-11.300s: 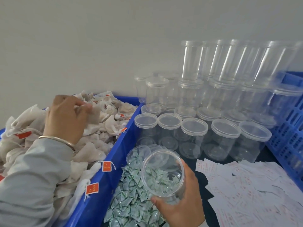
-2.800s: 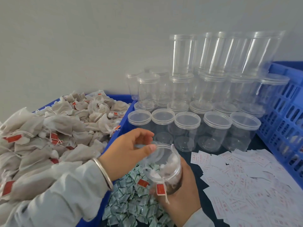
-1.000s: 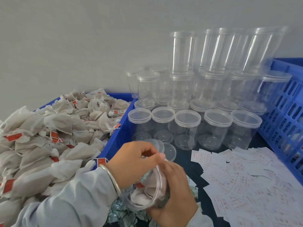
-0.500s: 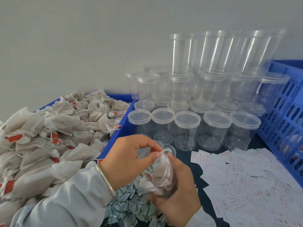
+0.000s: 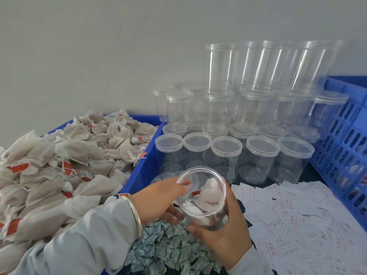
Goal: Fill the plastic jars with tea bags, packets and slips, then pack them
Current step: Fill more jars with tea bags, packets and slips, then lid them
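From my head camera, half a second ago my left hand [image 5: 156,201] was pinching at the mouth of the jar [image 5: 202,197], poking the tea bags down. Now the jar is tipped up toward me and I can look inside. My left fingers [image 5: 183,183] lie over the near rim, one fingertip inside. I cannot tell if they pinch anything. My right hand [image 5: 224,233] is curled around the jar from below and holds it up, above the green packets [image 5: 168,249].

That means the tea bags are in. I think a green packet and a paper slip come next, then a lid.

Now I count. I hold one jar. Inside it I see white tea bags [image 5: 208,195] with one red tag, maybe two or three bags, but they are bunched up, so I cannot tell. In the front row stand five empty jars with lids [image 5: 226,145]. Behind them more jars are stacked up, too see-through and crowded to count. The blue bin [image 5: 143,169] on my left holds a big heap of tea bags, far too many to count. The paper slips [image 5: 297,215] on my right are also too many. There is one blue crate [image 5: 347,135] on the far right.
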